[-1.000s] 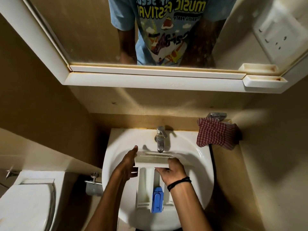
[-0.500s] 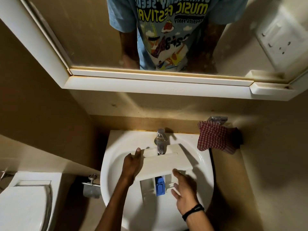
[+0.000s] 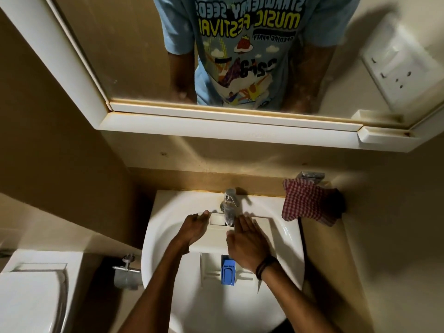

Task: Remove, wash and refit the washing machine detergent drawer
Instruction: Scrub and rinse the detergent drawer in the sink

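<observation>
The white detergent drawer (image 3: 213, 239) lies in the white basin (image 3: 286, 239), its front panel up under the chrome tap (image 3: 229, 207). A blue insert (image 3: 227, 272) shows in the drawer's rear part, near me. My left hand (image 3: 193, 228) lies with straight fingers along the panel's left end. My right hand (image 3: 249, 239) rests flat on the panel's right half, fingers straight and pointing at the tap. A dark band is on my right wrist. No water stream is visible.
A red checked cloth (image 3: 305, 200) hangs on the wall right of the basin. A mirror cabinet (image 3: 216, 126) juts out above. A toilet (image 3: 31, 296) stands at the lower left, with a metal fitting (image 3: 127, 272) between it and the basin.
The drawer has been tipped and slid up under the tap. My right hand moved from the drawer's near part onto the front panel. My left hand stays at the panel's left end.
</observation>
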